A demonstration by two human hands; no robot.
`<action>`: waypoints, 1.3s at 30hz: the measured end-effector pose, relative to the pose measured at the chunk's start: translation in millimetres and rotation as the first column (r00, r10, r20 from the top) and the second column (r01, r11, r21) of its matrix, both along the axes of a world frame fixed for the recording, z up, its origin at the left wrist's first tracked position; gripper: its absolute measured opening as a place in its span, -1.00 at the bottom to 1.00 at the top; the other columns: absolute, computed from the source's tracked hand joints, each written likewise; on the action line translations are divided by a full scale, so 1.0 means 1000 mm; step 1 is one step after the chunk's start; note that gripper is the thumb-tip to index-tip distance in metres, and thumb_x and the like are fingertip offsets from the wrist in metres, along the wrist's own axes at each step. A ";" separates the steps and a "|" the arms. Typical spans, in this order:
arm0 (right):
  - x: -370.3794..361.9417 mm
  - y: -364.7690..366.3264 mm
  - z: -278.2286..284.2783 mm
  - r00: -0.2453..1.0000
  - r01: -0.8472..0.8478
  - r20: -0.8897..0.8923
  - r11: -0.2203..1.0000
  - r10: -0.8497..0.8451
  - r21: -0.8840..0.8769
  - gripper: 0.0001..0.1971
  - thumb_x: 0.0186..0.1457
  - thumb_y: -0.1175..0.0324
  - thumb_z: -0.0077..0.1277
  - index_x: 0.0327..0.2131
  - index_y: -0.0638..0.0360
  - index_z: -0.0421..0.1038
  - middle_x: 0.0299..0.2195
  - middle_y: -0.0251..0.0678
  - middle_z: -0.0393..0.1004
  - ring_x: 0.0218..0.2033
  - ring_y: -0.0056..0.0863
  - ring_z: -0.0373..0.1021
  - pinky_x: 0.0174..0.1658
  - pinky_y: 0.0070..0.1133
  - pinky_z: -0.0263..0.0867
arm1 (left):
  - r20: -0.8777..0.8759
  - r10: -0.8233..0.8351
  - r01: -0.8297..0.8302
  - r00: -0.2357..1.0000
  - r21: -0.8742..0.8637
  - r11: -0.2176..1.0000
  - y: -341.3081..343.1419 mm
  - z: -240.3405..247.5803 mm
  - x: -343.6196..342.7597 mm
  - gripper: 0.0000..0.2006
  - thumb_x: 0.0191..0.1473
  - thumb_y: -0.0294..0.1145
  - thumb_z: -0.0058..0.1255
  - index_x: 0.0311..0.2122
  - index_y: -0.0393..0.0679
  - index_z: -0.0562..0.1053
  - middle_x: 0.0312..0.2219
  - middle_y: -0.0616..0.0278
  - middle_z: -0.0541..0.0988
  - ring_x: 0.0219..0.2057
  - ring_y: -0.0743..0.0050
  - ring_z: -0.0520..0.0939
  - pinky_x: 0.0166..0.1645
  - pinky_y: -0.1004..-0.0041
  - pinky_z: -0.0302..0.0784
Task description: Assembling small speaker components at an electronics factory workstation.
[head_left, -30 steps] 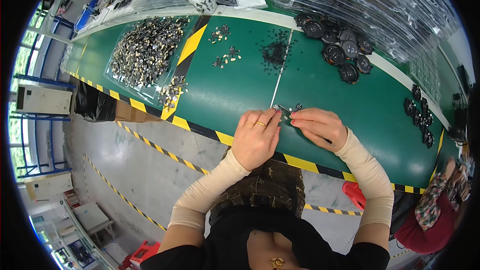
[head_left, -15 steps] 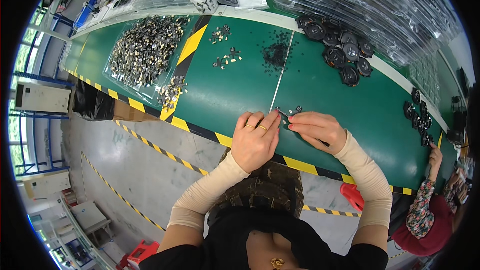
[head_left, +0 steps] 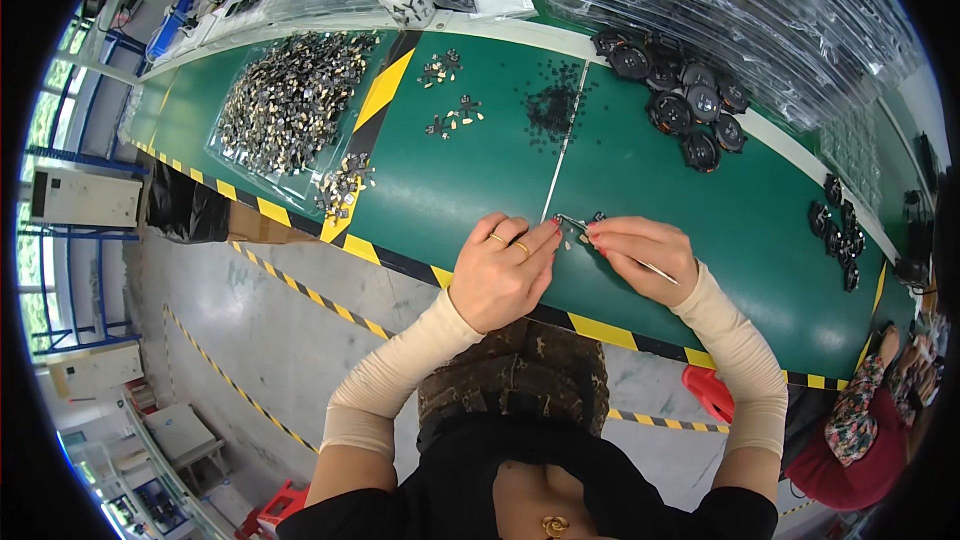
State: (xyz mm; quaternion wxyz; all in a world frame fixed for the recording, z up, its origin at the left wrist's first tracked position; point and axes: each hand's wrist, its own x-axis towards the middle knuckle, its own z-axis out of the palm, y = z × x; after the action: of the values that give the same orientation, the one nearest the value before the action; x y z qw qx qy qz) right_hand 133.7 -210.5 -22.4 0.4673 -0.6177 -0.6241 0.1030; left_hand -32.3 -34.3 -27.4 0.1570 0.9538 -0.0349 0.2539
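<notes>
My left hand (head_left: 505, 272) rests at the near edge of the green table, fingertips pinched down on a small black part (head_left: 558, 218). Two rings show on its fingers. Opposite it, my right hand (head_left: 648, 256) is closed around a thin metal hand tool (head_left: 658, 272), whose silvery back end sticks out below the palm. The tool's narrow tip reaches the small part at my left fingertips; its exact kind is unclear. Another small black part (head_left: 600, 217) and a few pale bits lie between the hands.
Left on the table (head_left: 420, 210), a clear tray holds a heap of small black-and-gold parts (head_left: 290, 100); more lie beside it (head_left: 345, 185). Tiny black rings (head_left: 553, 112) are scattered ahead. Round black speaker-like units (head_left: 690, 105) sit at right, before stacked clear trays (head_left: 730, 20). A co-worker's sleeve (head_left: 853, 420) is far right.
My right hand has shifted slightly right and turned, so the tool's back end now shows. My left hand has moved slightly left. The co-worker's hand has drawn back from the black units.
</notes>
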 end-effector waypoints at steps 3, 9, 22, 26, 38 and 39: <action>0.001 0.000 -0.001 1.000 -0.009 0.002 1.000 0.009 0.005 -0.77 -0.02 0.66 0.11 -0.23 0.31 0.55 -0.16 -0.17 0.56 -0.24 -0.29 0.55 -0.20 -0.50 0.49 | 0.016 -0.004 0.005 1.000 -0.022 1.000 0.002 0.000 0.002 -0.70 -0.16 -0.52 0.20 -0.21 -0.18 0.59 -0.15 0.34 0.62 -0.24 0.33 0.51 -0.05 0.29 0.41; 0.002 0.001 0.001 0.999 -0.008 -0.042 1.000 0.008 0.006 -0.77 -0.04 0.67 0.11 -0.23 0.31 0.55 -0.17 -0.17 0.57 -0.24 -0.29 0.55 -0.21 -0.50 0.50 | 0.030 -0.010 0.012 1.000 -0.064 0.998 0.004 0.000 0.003 -0.72 -0.17 -0.53 0.20 -0.23 -0.17 0.60 -0.16 0.35 0.63 -0.28 0.33 0.51 -0.06 0.31 0.42; 0.000 0.002 0.002 0.998 0.025 -0.051 1.000 -0.026 -0.017 -0.79 -0.02 0.67 0.10 -0.25 0.32 0.55 -0.18 -0.16 0.57 -0.23 -0.31 0.56 -0.20 -0.52 0.50 | 0.033 -0.039 0.037 0.999 0.071 0.997 0.002 -0.001 0.001 -0.68 -0.18 -0.51 0.18 -0.20 -0.26 0.57 -0.12 0.21 0.58 -0.22 0.31 0.50 -0.02 0.27 0.41; 0.000 0.001 0.002 0.997 0.015 -0.076 1.000 -0.016 -0.014 -0.81 -0.01 0.65 0.10 -0.26 0.32 0.56 -0.19 -0.17 0.57 -0.25 -0.31 0.55 -0.22 -0.53 0.49 | 0.026 -0.037 0.035 0.999 0.054 0.998 0.001 -0.004 0.001 -0.69 -0.17 -0.52 0.18 -0.21 -0.27 0.57 -0.11 0.21 0.58 -0.21 0.31 0.50 -0.02 0.27 0.41; 0.000 0.002 -0.002 0.997 0.052 -0.061 0.999 -0.052 0.012 -0.80 -0.01 0.65 0.10 -0.26 0.31 0.56 -0.19 -0.18 0.57 -0.26 -0.33 0.55 -0.23 -0.54 0.49 | 0.013 -0.054 0.053 0.998 0.031 0.998 0.003 -0.002 0.000 -0.69 -0.15 -0.52 0.17 -0.19 -0.28 0.57 -0.10 0.22 0.59 -0.21 0.31 0.50 0.00 0.28 0.41; 0.000 0.002 -0.002 0.997 0.052 -0.059 0.999 -0.051 0.013 -0.80 -0.01 0.65 0.10 -0.26 0.31 0.56 -0.19 -0.18 0.57 -0.26 -0.33 0.55 -0.23 -0.54 0.49 | 0.014 -0.053 0.053 0.998 0.032 0.998 0.003 -0.002 0.000 -0.69 -0.15 -0.52 0.17 -0.19 -0.28 0.57 -0.10 0.22 0.59 -0.21 0.30 0.50 0.00 0.28 0.41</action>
State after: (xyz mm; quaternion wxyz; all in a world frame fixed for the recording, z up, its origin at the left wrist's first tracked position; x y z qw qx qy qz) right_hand 134.0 -208.2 -24.0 0.4925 -0.6269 -0.5945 0.1046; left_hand -32.0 -31.3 -29.3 0.1485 0.9529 -0.0653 0.2563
